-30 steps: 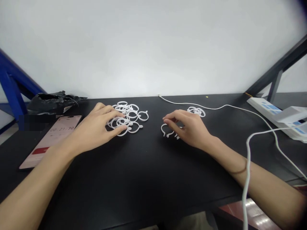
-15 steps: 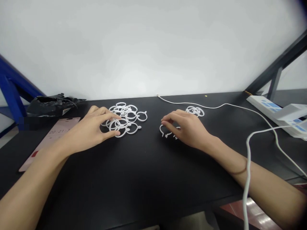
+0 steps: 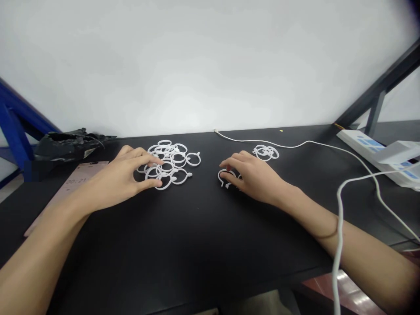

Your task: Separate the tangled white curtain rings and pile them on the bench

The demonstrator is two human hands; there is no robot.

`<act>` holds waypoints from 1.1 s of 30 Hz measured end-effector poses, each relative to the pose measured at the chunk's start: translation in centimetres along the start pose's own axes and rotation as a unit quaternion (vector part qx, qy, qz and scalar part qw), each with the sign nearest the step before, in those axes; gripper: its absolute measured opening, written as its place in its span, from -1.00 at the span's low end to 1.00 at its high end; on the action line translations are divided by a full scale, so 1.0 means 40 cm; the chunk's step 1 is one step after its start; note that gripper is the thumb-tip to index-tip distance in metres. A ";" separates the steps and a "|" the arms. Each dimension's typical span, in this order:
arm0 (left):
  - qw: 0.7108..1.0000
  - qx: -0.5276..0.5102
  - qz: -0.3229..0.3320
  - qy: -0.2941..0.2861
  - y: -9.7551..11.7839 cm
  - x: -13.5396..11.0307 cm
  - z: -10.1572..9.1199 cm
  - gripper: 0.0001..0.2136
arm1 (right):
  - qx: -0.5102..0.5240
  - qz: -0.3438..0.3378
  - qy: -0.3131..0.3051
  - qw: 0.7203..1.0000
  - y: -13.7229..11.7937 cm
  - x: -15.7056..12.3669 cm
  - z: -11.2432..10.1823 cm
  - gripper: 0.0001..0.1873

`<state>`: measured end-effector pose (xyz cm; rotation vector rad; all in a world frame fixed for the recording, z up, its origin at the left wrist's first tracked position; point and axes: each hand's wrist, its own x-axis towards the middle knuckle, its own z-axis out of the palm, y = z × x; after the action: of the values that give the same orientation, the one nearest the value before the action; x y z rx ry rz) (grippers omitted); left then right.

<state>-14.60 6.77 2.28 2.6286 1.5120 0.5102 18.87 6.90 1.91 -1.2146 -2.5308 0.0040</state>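
A pile of several white plastic rings [image 3: 175, 159] lies on the black table [image 3: 197, 227]. My left hand [image 3: 126, 177] rests on the pile's near left side, thumb and forefinger pinching one ring. My right hand [image 3: 252, 175] lies to the right of the pile, its fingers curled over a split white ring [image 3: 225, 177] and pressing it on the table. A small cluster of joined rings [image 3: 265, 152] sits just behind my right hand.
A phone showing a timer [image 3: 70, 186] lies at the left under my left forearm. Behind it is a crumpled black bag [image 3: 65, 142]. A white cable [image 3: 339, 197] runs across the right side. White boxes [image 3: 383, 157] stand at the far right.
My left hand has drawn a little toward me and left, dragging rings from the pile. My right hand's fingers have closed further over the split ring.
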 end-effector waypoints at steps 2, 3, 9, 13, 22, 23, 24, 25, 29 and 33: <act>1.000 0.002 -0.001 0.001 0.004 0.000 0.000 -0.67 | -0.007 -0.002 -0.008 1.000 0.001 0.000 0.000 -0.77; 1.000 0.004 -0.003 0.003 0.007 0.000 -0.001 -0.67 | -0.011 -0.002 -0.011 1.000 0.001 0.000 0.000 -0.76; 1.000 0.003 -0.015 0.021 0.028 0.005 -0.003 -0.68 | -0.025 0.000 -0.009 1.000 0.002 0.001 -0.001 -0.74; 0.999 0.000 -0.009 0.033 0.036 0.008 -0.001 -0.71 | -0.054 0.020 -0.012 0.998 0.012 0.000 0.004 -0.71; 0.997 -0.005 -0.003 0.073 0.046 0.009 -0.003 -0.73 | -0.005 -0.036 -0.042 0.998 -0.004 -0.002 -0.022 -0.61; 0.997 -0.003 -0.001 0.079 0.050 0.009 -0.005 -0.74 | -0.001 -0.050 -0.051 0.997 -0.009 -0.003 -0.026 -0.58; 0.997 -0.001 0.001 0.082 0.055 0.010 -0.006 -0.75 | 0.001 -0.064 -0.060 0.996 -0.014 -0.004 -0.027 -0.56; 0.996 0.002 0.003 0.085 0.060 0.010 -0.007 -0.76 | 0.001 -0.077 -0.067 0.995 -0.017 -0.005 -0.027 -0.54; 0.994 0.011 0.018 0.112 0.085 0.013 -0.007 -0.82 | -0.007 -0.106 -0.058 0.993 -0.020 -0.006 -0.007 -0.63; 0.990 0.015 0.050 0.134 0.121 0.016 0.004 -0.84 | 0.005 -0.106 0.003 0.994 -0.020 -0.001 0.009 -0.79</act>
<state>-10.25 4.86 3.33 2.7602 1.4675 0.8882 18.19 6.40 1.67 -0.9347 -2.6380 -0.0372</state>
